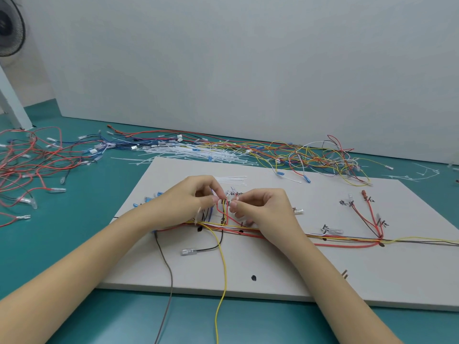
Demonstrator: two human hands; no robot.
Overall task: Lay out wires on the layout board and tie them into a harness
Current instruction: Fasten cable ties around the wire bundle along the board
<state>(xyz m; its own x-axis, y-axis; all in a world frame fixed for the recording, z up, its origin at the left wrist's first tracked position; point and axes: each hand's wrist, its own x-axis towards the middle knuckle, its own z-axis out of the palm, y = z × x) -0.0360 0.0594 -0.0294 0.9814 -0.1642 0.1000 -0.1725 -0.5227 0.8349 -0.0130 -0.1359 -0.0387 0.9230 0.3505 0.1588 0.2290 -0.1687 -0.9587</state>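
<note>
A white layout board (285,274) lies on the teal table. Along it runs a bundle of red, yellow, white and black wires (347,239), with branches rising to marked spots. My left hand (191,202) and my right hand (260,207) meet above a short upright branch of red and yellow wires (224,209). Each hand pinches something small and white there between thumb and forefinger; it looks like a cable tie, though its shape is unclear. A yellow wire (223,281) and a grey wire (169,281) hang off the board's near edge.
Loose white cable ties (198,152) lie in a heap behind the board, and a few (233,180) lie on it. Tangled red wires (29,165) fill the left, mixed coloured wires (323,157) the back right. A fan (10,26) stands far left, a white wall behind.
</note>
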